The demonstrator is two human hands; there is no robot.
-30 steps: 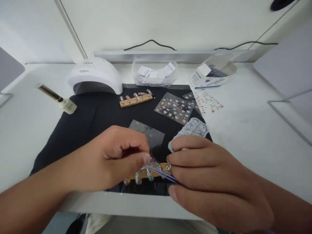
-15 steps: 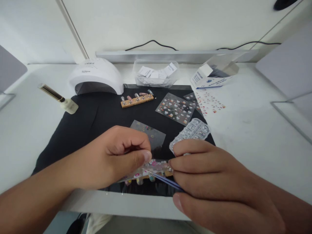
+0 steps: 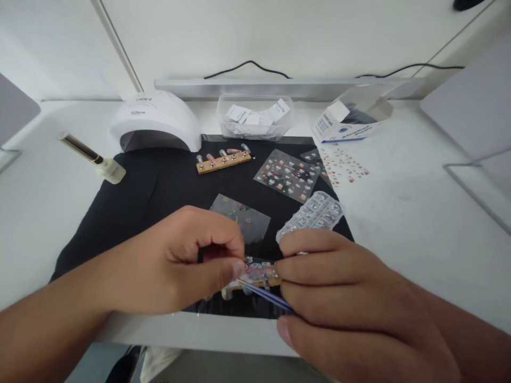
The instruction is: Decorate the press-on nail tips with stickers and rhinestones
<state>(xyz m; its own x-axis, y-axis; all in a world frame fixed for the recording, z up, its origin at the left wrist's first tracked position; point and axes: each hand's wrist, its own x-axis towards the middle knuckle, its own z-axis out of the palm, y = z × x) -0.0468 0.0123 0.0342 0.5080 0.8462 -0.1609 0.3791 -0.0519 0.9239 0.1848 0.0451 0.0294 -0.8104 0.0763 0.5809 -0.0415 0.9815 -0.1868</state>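
My left hand (image 3: 191, 266) pinches a clear sticker sheet (image 3: 255, 273) with pink and white designs. Blue tweezers (image 3: 267, 298) are held in my right hand (image 3: 351, 292), their tips touching or nearly touching my left fingertips at the sheet. Beneath the sheet lies a wooden strip (image 3: 271, 279) with decorated nail tips (image 3: 227, 293) along its near side; my left hand hides part of it. A second clear sheet (image 3: 247, 221) with small yellow designs lies just beyond my hands. The clear rhinestone case (image 3: 313, 213) sits behind my right fingers.
On the black cloth (image 3: 131, 191) are another nail-tip strip (image 3: 223, 162) and a patterned sheet (image 3: 285, 175). Around it stand a white lamp (image 3: 155, 117), a polish bottle (image 3: 112, 170), a tub of packets (image 3: 255, 133) and an open box (image 3: 347, 127). Red-patterned stickers (image 3: 347, 165) lie right.
The sticker sheet has shifted and tilted in my left fingers, showing less of its left part. The tweezer tips have moved slightly left, up to my left fingertips.
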